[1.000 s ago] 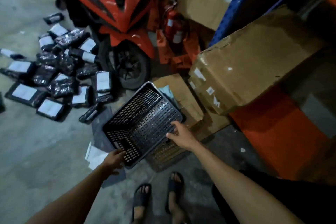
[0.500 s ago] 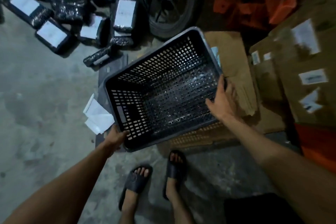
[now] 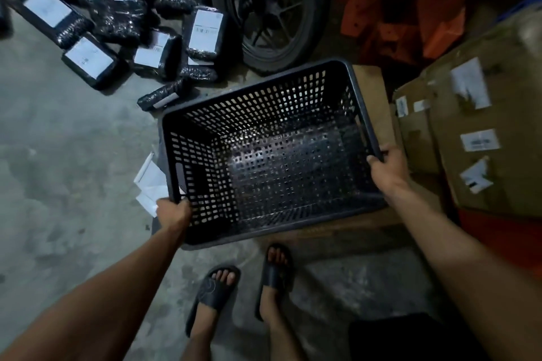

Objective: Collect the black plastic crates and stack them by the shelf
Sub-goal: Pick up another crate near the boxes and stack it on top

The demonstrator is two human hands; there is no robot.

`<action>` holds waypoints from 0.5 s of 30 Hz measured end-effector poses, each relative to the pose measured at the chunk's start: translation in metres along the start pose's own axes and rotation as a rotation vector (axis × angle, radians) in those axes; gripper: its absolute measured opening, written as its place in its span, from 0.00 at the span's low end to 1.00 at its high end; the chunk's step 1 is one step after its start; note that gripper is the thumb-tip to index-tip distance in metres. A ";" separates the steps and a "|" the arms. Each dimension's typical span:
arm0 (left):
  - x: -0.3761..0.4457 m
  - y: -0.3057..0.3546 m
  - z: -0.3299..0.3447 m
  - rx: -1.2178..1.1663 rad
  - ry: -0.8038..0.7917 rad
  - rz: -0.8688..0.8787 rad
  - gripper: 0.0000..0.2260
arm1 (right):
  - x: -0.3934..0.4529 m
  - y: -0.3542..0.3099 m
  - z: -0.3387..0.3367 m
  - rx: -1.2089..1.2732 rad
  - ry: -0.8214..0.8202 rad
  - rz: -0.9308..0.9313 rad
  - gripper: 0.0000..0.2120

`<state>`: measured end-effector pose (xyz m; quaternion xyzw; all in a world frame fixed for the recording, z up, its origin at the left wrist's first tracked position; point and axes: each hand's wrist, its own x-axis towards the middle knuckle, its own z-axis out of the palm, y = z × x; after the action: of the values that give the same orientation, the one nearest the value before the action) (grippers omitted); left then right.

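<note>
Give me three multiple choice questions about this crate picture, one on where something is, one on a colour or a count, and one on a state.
1. Where do the wrapped parcels lie?
A. inside the crate
B. on the floor beyond the crate, to its left
C. on the cardboard boxes

2. How many hands hold the crate?
A. none
B. one
C. two

3. What is in the crate?
A. nothing
B. parcels
C. a second crate

Answers:
1 B, the parcels are spread on the concrete beside the motorcycle wheel.
2 C, the left hand has a grip on the near left corner and the right hand on the right rim.
3 A, its perforated bottom shows bare.
</note>
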<state>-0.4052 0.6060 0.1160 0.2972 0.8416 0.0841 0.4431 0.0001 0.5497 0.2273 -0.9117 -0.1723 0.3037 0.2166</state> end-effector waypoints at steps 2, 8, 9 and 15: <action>-0.029 0.029 -0.032 0.061 0.042 0.082 0.19 | -0.025 -0.004 -0.025 0.019 0.016 -0.031 0.06; -0.121 0.109 -0.123 0.235 0.074 0.249 0.16 | -0.125 -0.021 -0.118 0.178 0.138 0.036 0.14; -0.143 0.124 -0.139 0.237 0.071 0.291 0.16 | -0.147 -0.022 -0.139 0.194 0.161 0.048 0.14; -0.272 0.195 -0.215 0.220 0.062 0.518 0.12 | -0.258 -0.038 -0.260 0.247 0.312 0.033 0.12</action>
<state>-0.3757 0.6336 0.5121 0.5460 0.7548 0.1115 0.3461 -0.0389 0.3914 0.5575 -0.9169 -0.0831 0.1810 0.3458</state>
